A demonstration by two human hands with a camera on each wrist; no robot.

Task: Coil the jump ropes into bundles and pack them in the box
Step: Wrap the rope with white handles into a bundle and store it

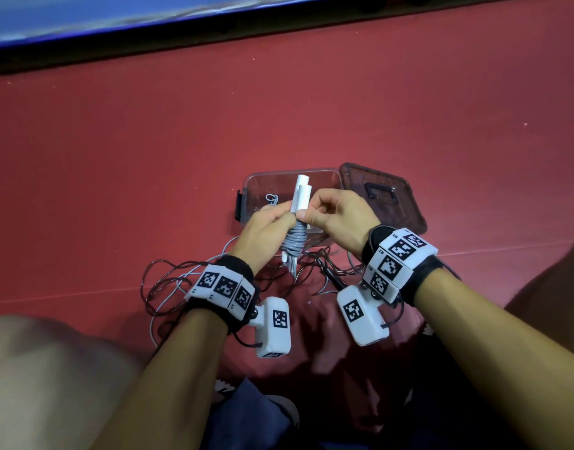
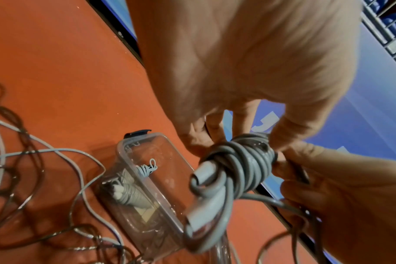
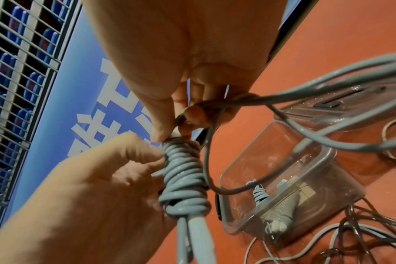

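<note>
The left hand (image 1: 266,232) is gripping a grey jump rope bundle (image 1: 295,238), its fingers curling round the wound grey cord. The right hand (image 1: 337,216) is pinching the same bundle just above the coils, thumb and fingertips closing on the two white handles (image 1: 301,193) that are sticking up side by side. From the right wrist view, a loose strand of the grey cord (image 3: 305,92) is running through the right fingers and trailing away. Both hands are holding the bundle in the air above the near wall of the clear plastic box (image 1: 256,186), which is standing open on the red floor (image 1: 311,108). Inside the box, another coiled grey rope (image 2: 133,194) is lying against the bottom, with a short tail of cord (image 2: 147,168) beside it. The dark translucent lid (image 1: 383,196) is lying flat, touching the box on its right side. In front of the box, nearer the person, loose dark cords (image 1: 169,280) and pale grey cords (image 2: 57,151) are sprawling in tangled loops on the floor.
</note>
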